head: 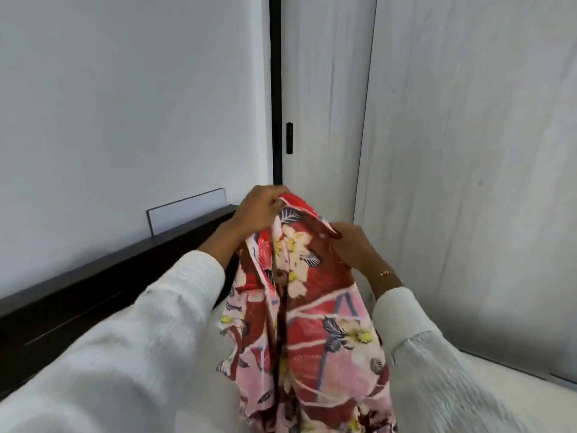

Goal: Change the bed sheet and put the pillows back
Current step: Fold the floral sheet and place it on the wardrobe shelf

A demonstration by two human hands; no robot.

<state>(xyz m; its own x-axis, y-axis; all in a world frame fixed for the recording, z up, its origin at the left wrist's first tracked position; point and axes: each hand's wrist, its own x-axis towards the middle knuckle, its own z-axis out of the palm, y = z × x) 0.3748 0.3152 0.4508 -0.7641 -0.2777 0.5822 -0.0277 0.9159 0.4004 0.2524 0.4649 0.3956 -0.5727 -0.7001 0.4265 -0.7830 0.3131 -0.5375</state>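
Observation:
A red and pink floral sheet (306, 323) hangs bunched in front of me, lifted up above the bed. My left hand (259, 210) grips its top edge at the highest point. My right hand (349, 242) pinches the same edge a little lower and to the right. Both arms wear white sleeves. The sheet's lower part runs out of view at the bottom. A bare white surface of the bed (512, 389) shows at the lower right. No pillow is in view.
A dark wooden headboard (93, 292) runs along the left under a white wall, with a flat white panel (187, 210) leaning on its top. White wardrobe doors (468, 182) with a black handle (289, 138) stand close behind the sheet.

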